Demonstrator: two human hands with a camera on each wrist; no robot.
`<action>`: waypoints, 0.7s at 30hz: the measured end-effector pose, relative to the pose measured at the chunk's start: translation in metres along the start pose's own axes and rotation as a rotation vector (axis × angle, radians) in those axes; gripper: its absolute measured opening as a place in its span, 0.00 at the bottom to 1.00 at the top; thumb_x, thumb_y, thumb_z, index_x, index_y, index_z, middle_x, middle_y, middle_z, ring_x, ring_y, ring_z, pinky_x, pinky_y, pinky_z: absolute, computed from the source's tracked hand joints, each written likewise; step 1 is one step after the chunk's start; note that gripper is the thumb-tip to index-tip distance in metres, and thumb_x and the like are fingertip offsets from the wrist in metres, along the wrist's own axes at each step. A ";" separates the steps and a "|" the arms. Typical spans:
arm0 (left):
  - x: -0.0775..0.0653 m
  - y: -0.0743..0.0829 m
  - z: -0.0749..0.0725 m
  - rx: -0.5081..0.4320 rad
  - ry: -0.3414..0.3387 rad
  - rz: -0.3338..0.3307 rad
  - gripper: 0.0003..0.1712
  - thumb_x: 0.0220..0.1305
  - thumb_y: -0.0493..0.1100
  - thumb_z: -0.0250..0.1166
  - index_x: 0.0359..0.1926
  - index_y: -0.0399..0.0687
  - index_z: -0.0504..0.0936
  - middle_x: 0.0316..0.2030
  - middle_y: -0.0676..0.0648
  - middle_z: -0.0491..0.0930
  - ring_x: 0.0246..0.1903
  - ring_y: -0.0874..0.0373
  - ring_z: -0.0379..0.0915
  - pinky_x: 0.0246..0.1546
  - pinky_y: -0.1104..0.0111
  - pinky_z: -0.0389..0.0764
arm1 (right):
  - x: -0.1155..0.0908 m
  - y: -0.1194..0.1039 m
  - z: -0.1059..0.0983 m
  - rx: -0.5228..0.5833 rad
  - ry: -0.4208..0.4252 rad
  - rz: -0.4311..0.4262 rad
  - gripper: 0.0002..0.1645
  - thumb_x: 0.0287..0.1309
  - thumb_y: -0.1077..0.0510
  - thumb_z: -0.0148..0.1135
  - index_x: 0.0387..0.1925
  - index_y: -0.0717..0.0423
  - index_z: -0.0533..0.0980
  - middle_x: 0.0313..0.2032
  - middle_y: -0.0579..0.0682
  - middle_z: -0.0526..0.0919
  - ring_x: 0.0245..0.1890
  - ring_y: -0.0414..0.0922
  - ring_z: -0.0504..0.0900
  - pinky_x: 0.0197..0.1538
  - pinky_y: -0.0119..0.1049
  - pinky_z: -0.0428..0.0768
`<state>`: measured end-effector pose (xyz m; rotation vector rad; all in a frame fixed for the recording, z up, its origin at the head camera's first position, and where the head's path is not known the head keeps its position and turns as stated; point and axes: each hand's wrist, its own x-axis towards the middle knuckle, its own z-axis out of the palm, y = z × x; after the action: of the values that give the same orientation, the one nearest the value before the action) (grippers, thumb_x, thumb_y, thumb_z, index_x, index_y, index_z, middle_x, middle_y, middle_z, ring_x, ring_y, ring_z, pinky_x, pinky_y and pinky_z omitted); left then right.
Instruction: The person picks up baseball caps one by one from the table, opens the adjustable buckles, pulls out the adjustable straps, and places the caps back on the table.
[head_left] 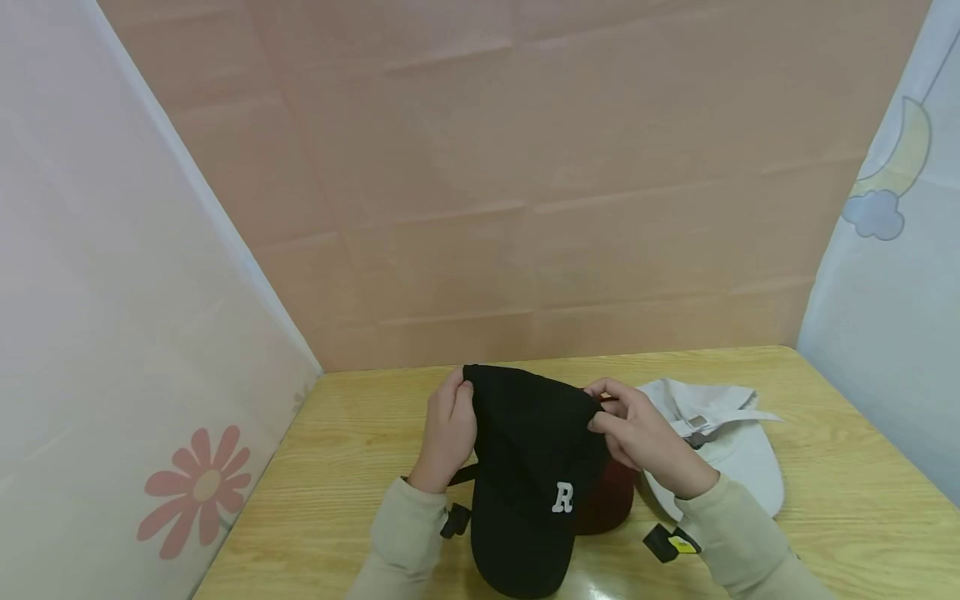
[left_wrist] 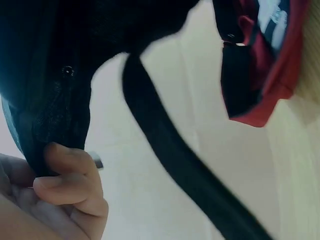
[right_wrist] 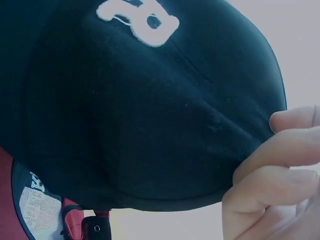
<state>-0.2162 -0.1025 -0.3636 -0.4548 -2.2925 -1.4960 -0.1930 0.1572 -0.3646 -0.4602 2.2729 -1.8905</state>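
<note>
The black cap point(head_left: 525, 467) is hanging over the tabletop point(head_left: 360, 433), its brim point(head_left: 521, 546) pointing to six o'clock. The left hand point(head_left: 448, 425) is pinching the crown between its fingers at eleven, the right hand point(head_left: 641, 429) at one. It is probably weighing little; the soft crown is likely folding easily, the stiffer brim offering firmer hold.

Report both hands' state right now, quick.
Left hand: closed, holding the black cap by its upper left edge.
Right hand: closed, pinching the same cap's upper right edge.
</note>
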 end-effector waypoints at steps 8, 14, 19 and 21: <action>0.003 -0.022 0.003 0.064 -0.016 -0.050 0.18 0.77 0.35 0.41 0.24 0.44 0.61 0.20 0.49 0.58 0.18 0.57 0.54 0.25 0.68 0.64 | -0.001 -0.002 0.001 -0.010 -0.018 0.029 0.23 0.61 0.66 0.53 0.57 0.66 0.64 0.15 0.45 0.65 0.07 0.38 0.57 0.13 0.28 0.60; 0.004 -0.033 0.007 0.075 -0.033 -0.093 0.17 0.77 0.36 0.41 0.26 0.44 0.64 0.21 0.49 0.60 0.20 0.56 0.58 0.26 0.67 0.66 | -0.001 -0.002 0.001 0.009 -0.041 0.022 0.22 0.62 0.66 0.51 0.57 0.66 0.63 0.13 0.43 0.63 0.07 0.37 0.57 0.14 0.27 0.59; 0.004 -0.039 0.008 0.107 -0.054 -0.133 0.11 0.76 0.38 0.45 0.37 0.41 0.72 0.24 0.48 0.68 0.22 0.57 0.63 0.26 0.66 0.69 | 0.000 -0.003 0.003 0.020 -0.035 -0.003 0.23 0.62 0.66 0.52 0.58 0.68 0.63 0.17 0.45 0.67 0.08 0.37 0.57 0.14 0.27 0.59; 0.003 -0.039 0.009 0.165 -0.053 -0.145 0.09 0.74 0.39 0.49 0.44 0.40 0.75 0.27 0.47 0.70 0.20 0.57 0.63 0.23 0.66 0.69 | 0.000 -0.002 0.004 0.020 -0.023 -0.006 0.23 0.62 0.66 0.53 0.58 0.68 0.63 0.18 0.45 0.68 0.08 0.37 0.57 0.14 0.26 0.59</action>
<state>-0.2381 -0.1089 -0.3965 -0.2912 -2.5130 -1.3590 -0.1917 0.1536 -0.3633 -0.4840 2.2385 -1.8999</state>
